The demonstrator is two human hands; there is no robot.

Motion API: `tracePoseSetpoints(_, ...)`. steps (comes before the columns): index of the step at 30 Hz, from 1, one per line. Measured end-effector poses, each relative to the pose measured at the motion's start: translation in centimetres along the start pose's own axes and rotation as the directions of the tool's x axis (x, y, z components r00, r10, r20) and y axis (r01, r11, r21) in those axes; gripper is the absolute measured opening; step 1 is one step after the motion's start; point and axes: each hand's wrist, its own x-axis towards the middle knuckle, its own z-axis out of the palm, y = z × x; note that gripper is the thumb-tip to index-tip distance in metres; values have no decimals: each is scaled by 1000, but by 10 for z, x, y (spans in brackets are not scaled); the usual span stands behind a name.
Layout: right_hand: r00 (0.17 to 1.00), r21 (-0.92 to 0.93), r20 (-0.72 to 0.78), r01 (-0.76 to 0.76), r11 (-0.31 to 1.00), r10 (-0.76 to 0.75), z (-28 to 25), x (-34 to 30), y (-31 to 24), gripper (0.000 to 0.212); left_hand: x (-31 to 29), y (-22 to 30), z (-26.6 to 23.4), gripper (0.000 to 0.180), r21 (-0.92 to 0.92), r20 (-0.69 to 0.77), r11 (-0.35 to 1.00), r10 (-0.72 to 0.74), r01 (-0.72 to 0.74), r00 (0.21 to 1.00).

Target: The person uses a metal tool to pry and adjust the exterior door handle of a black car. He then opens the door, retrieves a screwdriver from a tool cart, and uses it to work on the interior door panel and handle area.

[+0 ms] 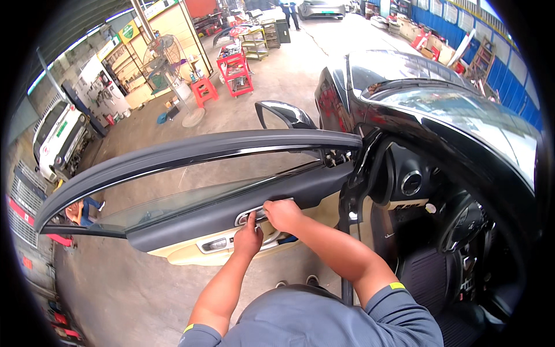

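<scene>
A car's front door stands open in front of me, its panel (pixel 191 228) black above and beige below. Set into this panel is a silver inner door handle trim (pixel 241 218). From the right, my right hand (pixel 283 215) is closed on the trim's upper right part; its fingertips are partly hidden. My left hand (pixel 248 238) comes from below, index finger against the trim's middle and the other fingers curled in at its lower edge. Below and left of it sits a silver window switch plate (pixel 215 244). A small blue thing (pixel 287 239) shows under my right wrist.
The raised window glass and its black frame (pixel 202 141) arch over the panel. The side mirror (pixel 286 115) lies beyond the door. To my right are the driver's seat (pixel 425 277) and steering wheel (pixel 465 225). A red tool cart (pixel 234 72), red stool (pixel 203 91) and fan (pixel 162 55) stand farther off.
</scene>
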Motion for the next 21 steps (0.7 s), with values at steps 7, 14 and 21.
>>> tracePoseSetpoints(7, 992, -144, 122, 39, 989, -21, 6, 7, -11, 17, -6, 0, 3, 66, 28, 10, 997, -69, 69, 998)
tracePoseSetpoints(14, 989, -216, -110, 71, 974, -97, 39, -18, -16, 10, -3, 3, 6, 65, 16, -12, 995, -95, 95, 995)
tracePoseSetpoints(21, 989, -276, -48, 118, 954, -136, 38, -22, -28, 11, -7, 5, 15, 68, -97, -1, 984, -147, 146, 989)
